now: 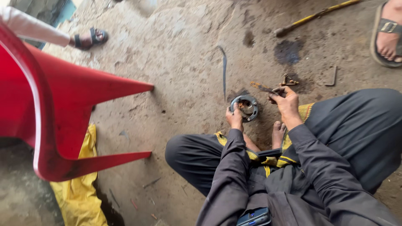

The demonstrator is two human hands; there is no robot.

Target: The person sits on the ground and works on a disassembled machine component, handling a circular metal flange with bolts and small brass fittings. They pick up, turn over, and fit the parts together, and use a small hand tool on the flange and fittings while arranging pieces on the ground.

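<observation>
Both of my hands are down on the dirty concrete floor (180, 62) in front of my crossed legs. My left hand (235, 118) is curled over the near edge of a round grey metal ring part with a rusty brown centre (246, 107), fingers closed on its rim, pinning it flat to the floor. My right hand (285, 104) is closed around a thin tool with a dark shaft and orange-brown tip (260, 87), which points left just above and beside the ring part; I cannot tell whether the tip touches it. My bare foot (278, 133) lies between my forearms, near the ring.

Just beyond my right hand lies a small rusty brass-coloured fitting (288, 80) on an oily stain. A bent metal key (332, 77) lies to its right, a curved dark metal strip (224, 67) to the left, and a long yellow-handled tool (316, 16) farther off. Another person's sandalled foot (387, 37) stands at the far right, and a second sandalled foot (89, 38) at the far left. An overturned red plastic chair (54, 113) fills the left side, with yellow cloth (81, 188) beneath it. A dark phone (253, 217) rests in my lap.
</observation>
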